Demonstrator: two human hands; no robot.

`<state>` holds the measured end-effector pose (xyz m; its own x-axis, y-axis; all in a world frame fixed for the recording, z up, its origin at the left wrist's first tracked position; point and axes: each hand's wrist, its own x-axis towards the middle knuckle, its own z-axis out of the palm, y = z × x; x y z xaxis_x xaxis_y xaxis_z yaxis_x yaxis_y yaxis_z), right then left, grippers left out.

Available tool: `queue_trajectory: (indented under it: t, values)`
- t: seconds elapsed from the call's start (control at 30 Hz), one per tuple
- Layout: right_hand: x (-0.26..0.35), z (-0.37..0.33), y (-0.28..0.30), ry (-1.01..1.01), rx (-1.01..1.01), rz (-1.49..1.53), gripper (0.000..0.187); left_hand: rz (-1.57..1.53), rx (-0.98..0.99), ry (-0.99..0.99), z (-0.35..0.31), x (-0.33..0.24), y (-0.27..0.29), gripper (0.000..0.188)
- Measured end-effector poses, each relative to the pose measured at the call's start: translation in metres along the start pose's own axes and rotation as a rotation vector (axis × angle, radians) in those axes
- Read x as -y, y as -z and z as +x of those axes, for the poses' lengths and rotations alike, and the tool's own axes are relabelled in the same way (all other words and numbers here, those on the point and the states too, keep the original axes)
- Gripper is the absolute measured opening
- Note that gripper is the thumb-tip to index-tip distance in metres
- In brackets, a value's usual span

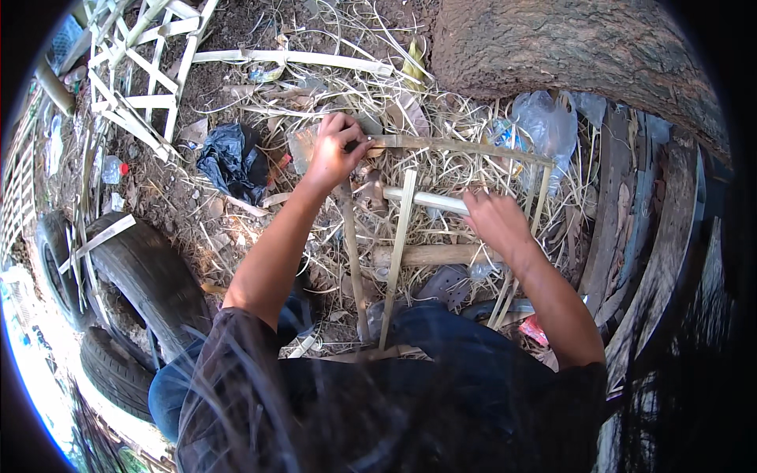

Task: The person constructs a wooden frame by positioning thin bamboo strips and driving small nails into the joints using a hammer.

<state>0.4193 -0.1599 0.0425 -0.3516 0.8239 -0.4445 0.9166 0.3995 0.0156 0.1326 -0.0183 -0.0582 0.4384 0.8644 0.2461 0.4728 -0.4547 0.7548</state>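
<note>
My left hand [339,150] is closed, with thumb and fingers pinching the left end of a flat bamboo strip [465,147] that runs to the right. My right hand [498,221] is wrapped round the pale handle of what looks like a hammer [426,200]; its brownish head lies left, below my left hand. A lighter bamboo strip [400,252] stands across the hammer's handle, slanting down toward my legs. More thin strips [542,201] meet the flat strip's right end and run down past my right wrist. A brown stick [350,260] extends below my left hand.
A short round log [434,255] lies between my knees and the hammer. Bamboo shavings and a black plastic bag [233,162] cover the ground. Old tyres [150,276] stand at left, a bamboo lattice [150,71] at upper left. A thick trunk [568,47] and planks [607,197] border the right.
</note>
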Motion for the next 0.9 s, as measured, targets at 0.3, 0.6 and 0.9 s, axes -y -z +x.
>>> queue_trajectory:
  t: [0.3, 0.6, 0.9]
  values:
    - [-0.014, -0.09, 0.059, -0.166, 0.084, 0.11, 0.028, -0.03, -0.002, -0.007, -0.005, 0.009, 0.016, 0.021]
    - [-0.039, -0.174, 0.044, -0.525, -0.063, -0.013, 0.036, -0.025, 0.008, 0.004, -0.008, 0.01, 0.026, 0.02]
    - [-0.073, -0.19, 0.02, -0.821, -0.181, -0.085, 0.03, -0.037, 0.006, 0.038, -0.008, 0.012, 0.014, 0.022]
